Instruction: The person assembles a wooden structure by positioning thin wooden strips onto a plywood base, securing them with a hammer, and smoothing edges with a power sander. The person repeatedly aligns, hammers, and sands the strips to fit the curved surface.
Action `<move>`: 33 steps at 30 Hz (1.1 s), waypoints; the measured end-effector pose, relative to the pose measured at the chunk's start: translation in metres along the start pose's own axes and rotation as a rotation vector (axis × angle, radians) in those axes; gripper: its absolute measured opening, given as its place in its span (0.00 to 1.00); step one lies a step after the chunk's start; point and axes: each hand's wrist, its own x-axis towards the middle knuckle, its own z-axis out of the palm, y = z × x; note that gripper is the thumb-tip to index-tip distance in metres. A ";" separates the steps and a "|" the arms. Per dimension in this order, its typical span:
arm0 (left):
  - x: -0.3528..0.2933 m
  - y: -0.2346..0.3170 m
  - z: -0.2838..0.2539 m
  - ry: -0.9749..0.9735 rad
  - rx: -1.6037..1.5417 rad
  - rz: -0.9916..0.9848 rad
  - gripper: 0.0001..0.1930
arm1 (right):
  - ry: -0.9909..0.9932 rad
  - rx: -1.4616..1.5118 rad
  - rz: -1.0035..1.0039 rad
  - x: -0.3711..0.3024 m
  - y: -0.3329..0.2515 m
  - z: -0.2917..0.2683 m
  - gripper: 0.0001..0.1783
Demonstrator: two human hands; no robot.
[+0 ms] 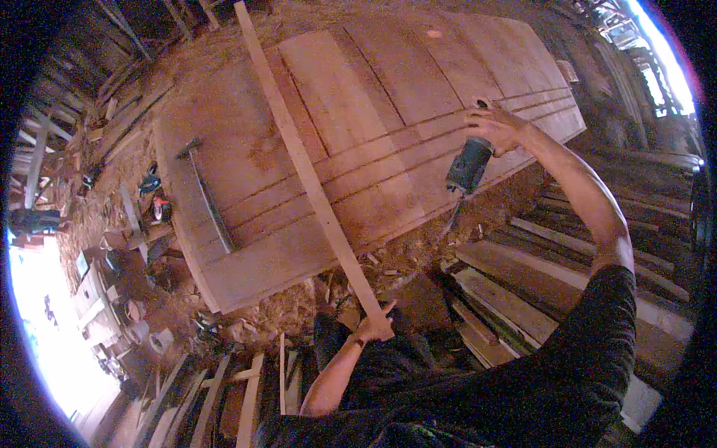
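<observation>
Right hand point(499, 127) grips a dark power tool point(469, 166) over the broad plank table point(246, 157); left hand point(376, 326) clasps the near end of a long wooden strip point(299, 157) lying across it. Sawdust and stacked planks point(523, 291) surround.

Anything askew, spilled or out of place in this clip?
The long batten lies diagonally across the wooden panel, overhanging its near edge into the left hand. Shavings litter the floor below.

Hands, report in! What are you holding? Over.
Left hand grips long pale wooden strip. Right hand holds dark-green power tool over brown panel. Metal bar lies aside.
</observation>
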 end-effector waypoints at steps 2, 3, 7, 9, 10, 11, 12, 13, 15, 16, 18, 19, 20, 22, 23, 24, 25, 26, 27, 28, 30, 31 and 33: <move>0.004 -0.064 -0.015 0.181 -0.220 -0.022 0.34 | -0.015 0.013 0.002 0.018 0.013 -0.014 0.53; -0.013 -0.056 -0.025 0.270 -0.379 -0.038 0.35 | -0.033 0.036 -0.001 0.029 0.018 -0.012 0.52; -0.085 0.090 -0.035 0.453 -0.847 0.178 0.39 | -0.029 0.115 -0.015 0.049 0.030 0.020 0.49; -0.103 0.161 -0.037 0.486 -0.895 0.341 0.40 | 0.065 0.074 -0.079 0.048 0.043 0.030 0.47; -0.102 0.178 -0.038 0.491 -0.917 0.426 0.41 | 0.077 0.070 -0.065 0.043 0.051 0.041 0.47; -0.097 0.186 -0.041 0.540 -0.985 0.379 0.41 | 0.097 0.067 -0.066 0.049 0.051 0.041 0.47; -0.093 0.192 -0.042 0.586 -1.053 0.330 0.41 | 0.065 0.057 -0.091 0.057 0.051 0.041 0.48; -0.102 0.191 -0.046 0.691 -1.112 0.275 0.41 | 0.070 0.064 -0.156 0.097 0.037 0.032 0.48; -0.089 0.186 -0.052 0.735 -1.183 0.234 0.41 | 0.038 0.018 -0.156 0.085 0.035 0.015 0.50; -0.084 0.195 -0.053 0.764 -1.192 0.185 0.41 | 0.025 -0.010 -0.146 0.073 0.036 0.013 0.50; -0.083 0.202 -0.063 0.851 -1.236 0.187 0.38 | 0.052 0.030 -0.135 0.077 0.028 0.008 0.49; -0.083 0.206 -0.069 0.893 -1.266 0.193 0.37 | 0.071 0.086 -0.110 0.073 0.023 0.000 0.47; -0.084 0.211 -0.073 0.935 -1.295 0.198 0.36 | 0.092 0.143 -0.085 0.072 0.019 -0.004 0.46; -0.071 0.208 -0.083 1.024 -1.428 0.257 0.30 | 0.274 0.032 -0.091 0.064 0.033 0.035 0.40; -0.062 0.192 -0.091 0.989 -1.466 0.258 0.30 | 0.362 -0.026 -0.094 0.058 0.039 0.048 0.38; -0.060 0.174 -0.105 0.981 -1.499 0.265 0.30 | 0.360 0.021 -0.056 0.062 0.033 0.044 0.36; -0.068 0.190 -0.110 1.085 -1.483 0.247 0.32 | 0.360 0.072 -0.018 0.065 0.020 0.040 0.35; -0.071 0.212 -0.113 1.165 -1.467 0.224 0.34 | 0.346 0.116 0.032 0.056 0.011 0.035 0.33; -0.071 0.226 -0.118 1.204 -1.453 0.228 0.35 | 0.387 0.080 0.075 0.048 0.004 0.035 0.33; -0.071 0.235 -0.125 1.240 -1.443 0.232 0.37 | 0.424 0.042 0.117 0.041 -0.002 0.035 0.33; -0.074 0.216 -0.140 1.248 -1.368 0.361 0.41 | 0.553 0.153 0.224 0.039 -0.027 0.028 0.30; -0.088 0.203 -0.152 1.284 -1.405 0.454 0.41 | 0.666 0.326 0.267 0.059 -0.060 0.019 0.29; -0.090 0.196 -0.166 1.239 -1.517 0.624 0.42 | 0.668 0.650 0.472 0.052 -0.135 -0.016 0.24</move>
